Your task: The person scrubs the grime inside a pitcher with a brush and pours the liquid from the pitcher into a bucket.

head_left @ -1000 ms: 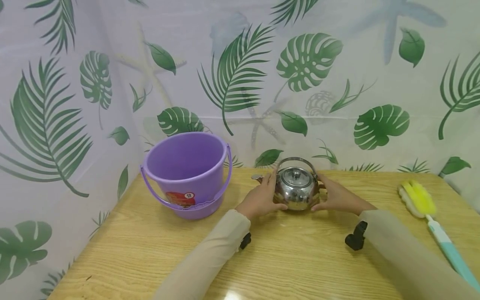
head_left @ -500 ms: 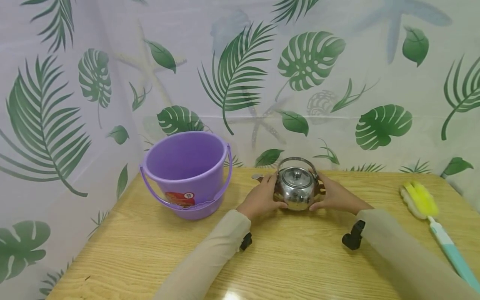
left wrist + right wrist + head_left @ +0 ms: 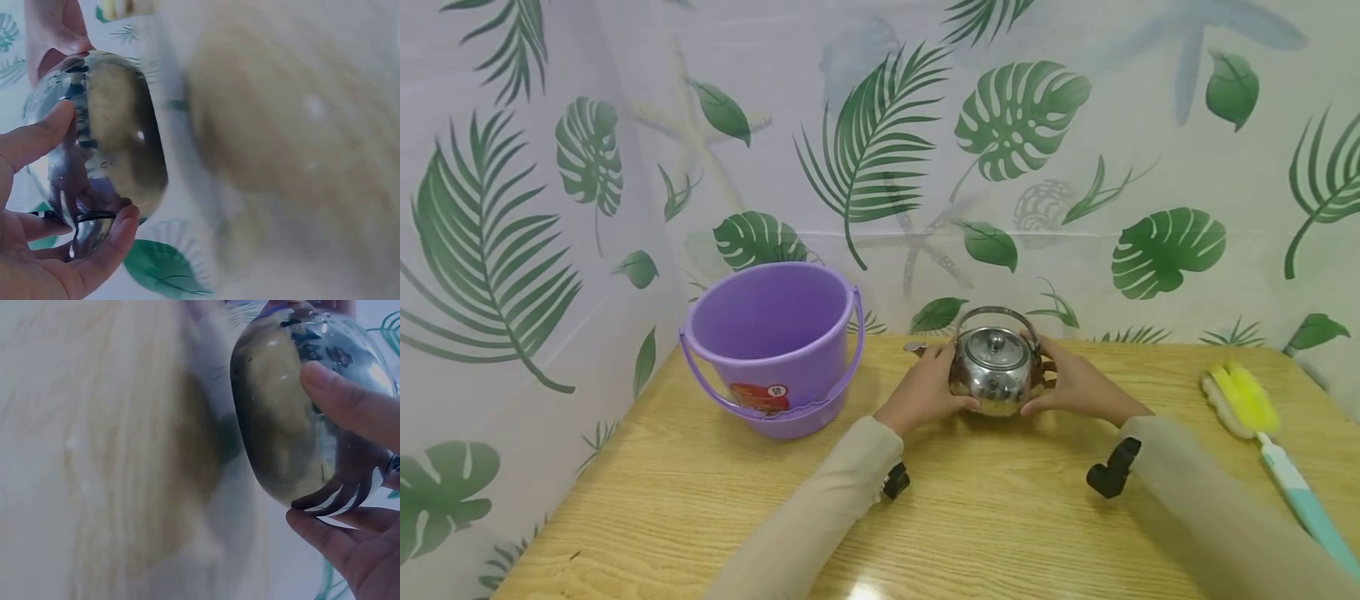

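A shiny steel teapot [image 3: 997, 387] is held between both hands near the back of the table. Its lid [image 3: 985, 350] is on and the arched handle [image 3: 997, 311] stands up over it. My left hand [image 3: 927, 387] grips the left side; the left wrist view shows the thumb on the belly and other fingers around the spout [image 3: 90, 237]. On the opposite side my right hand [image 3: 1078, 385] holds the pot, its thumb [image 3: 350, 403] on the belly and fingertips at the far side in the right wrist view. The pot's base hangs slightly above the tabletop.
A purple bucket [image 3: 797, 387] with its handle hanging down stands left of the teapot. On the right lies a brush [image 3: 1243, 400] with a yellow sponge head and white-and-teal handle. A leaf-patterned sheet [image 3: 880, 275] rises behind the wooden table [image 3: 1000, 517].
Both hands have tightened around the teapot and raised it slightly from the table. The bucket and brush have stayed in place.
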Demonstrator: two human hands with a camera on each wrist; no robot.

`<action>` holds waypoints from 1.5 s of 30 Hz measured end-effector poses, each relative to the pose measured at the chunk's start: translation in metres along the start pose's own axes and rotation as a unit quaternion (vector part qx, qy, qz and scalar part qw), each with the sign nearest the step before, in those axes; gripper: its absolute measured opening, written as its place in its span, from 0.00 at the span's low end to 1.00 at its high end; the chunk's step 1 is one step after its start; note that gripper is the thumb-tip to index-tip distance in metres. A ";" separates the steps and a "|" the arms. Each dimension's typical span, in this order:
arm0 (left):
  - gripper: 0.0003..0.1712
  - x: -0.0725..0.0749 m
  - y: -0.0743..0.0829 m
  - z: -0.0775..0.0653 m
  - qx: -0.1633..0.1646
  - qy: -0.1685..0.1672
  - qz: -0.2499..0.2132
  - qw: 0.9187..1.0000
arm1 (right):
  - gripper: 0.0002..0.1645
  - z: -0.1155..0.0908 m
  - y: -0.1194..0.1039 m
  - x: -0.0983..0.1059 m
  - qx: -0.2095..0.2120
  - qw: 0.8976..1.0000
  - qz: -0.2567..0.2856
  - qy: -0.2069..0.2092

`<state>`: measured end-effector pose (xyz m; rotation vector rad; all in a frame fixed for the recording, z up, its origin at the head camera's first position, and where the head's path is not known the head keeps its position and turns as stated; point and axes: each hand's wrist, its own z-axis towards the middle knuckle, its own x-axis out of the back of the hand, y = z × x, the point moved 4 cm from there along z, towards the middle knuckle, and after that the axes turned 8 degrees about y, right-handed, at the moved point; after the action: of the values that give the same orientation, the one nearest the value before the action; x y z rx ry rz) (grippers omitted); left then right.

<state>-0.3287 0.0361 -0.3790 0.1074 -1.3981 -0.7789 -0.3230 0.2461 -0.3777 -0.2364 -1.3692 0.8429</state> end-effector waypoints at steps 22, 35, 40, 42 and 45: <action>0.58 0.016 0.041 -0.067 -0.024 0.006 0.012 1.000 | 0.69 -0.068 -0.040 0.007 0.016 1.000 0.001 0.019; 0.57 0.005 0.042 -0.094 -0.018 -0.018 0.005 1.000 | 0.70 -0.093 -0.042 -0.007 0.015 1.000 0.016 0.020; 0.56 0.001 0.040 -0.100 -0.016 -0.021 0.003 1.000 | 0.71 -0.098 -0.041 -0.014 0.013 0.999 0.027 0.018; 0.56 -0.001 0.039 -0.102 -0.016 -0.022 0.003 1.000 | 0.71 -0.099 -0.040 -0.016 0.013 0.999 0.038 0.015; 0.56 -0.002 0.039 -0.103 -0.018 -0.020 0.003 1.000 | 0.71 -0.100 -0.038 -0.018 0.005 0.999 0.047 0.009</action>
<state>-0.2189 0.0281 -0.3827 0.0593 -1.4208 -0.8039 -0.2160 0.2394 -0.3916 -0.3010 -1.3444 0.9231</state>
